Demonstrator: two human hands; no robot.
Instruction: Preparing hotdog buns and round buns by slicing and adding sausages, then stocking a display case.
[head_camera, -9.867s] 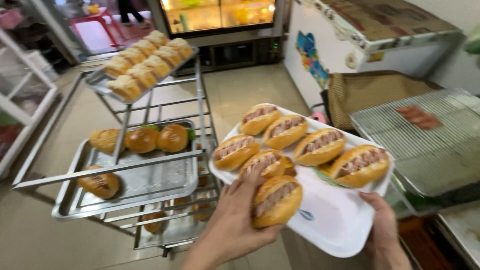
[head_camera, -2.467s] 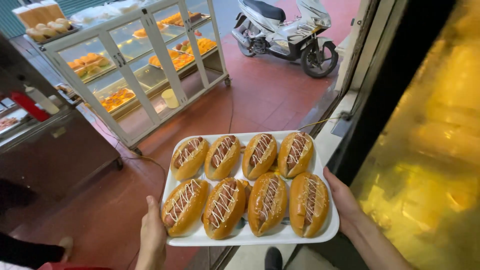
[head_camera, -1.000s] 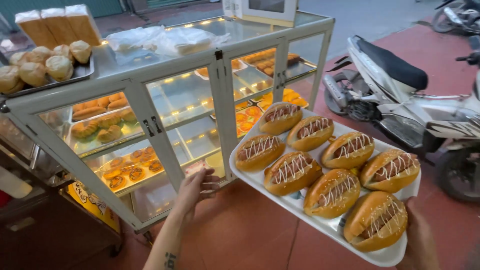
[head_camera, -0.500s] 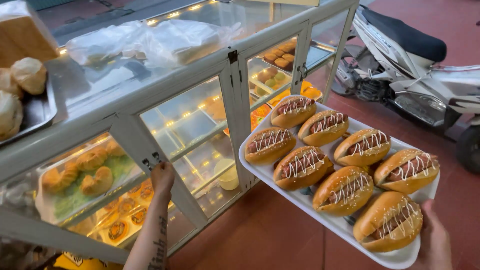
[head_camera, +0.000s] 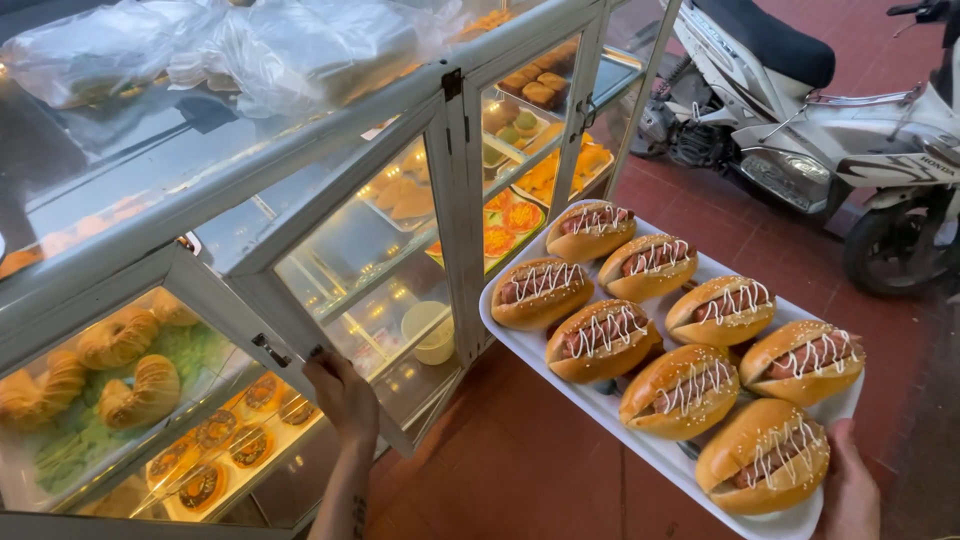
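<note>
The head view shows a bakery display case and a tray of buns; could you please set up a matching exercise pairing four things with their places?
Things:
1. left hand
2. right hand
3. white rectangular tray of eight sausage buns
4. white and black parked scooter

Places:
A. on the red tiled floor, at upper right
B. under the near right corner of the tray
C. on the edge of the glass cabinet door
D. held out in front of the cabinet

Pairs: 1-C, 2-B, 3-D, 4-A
</note>
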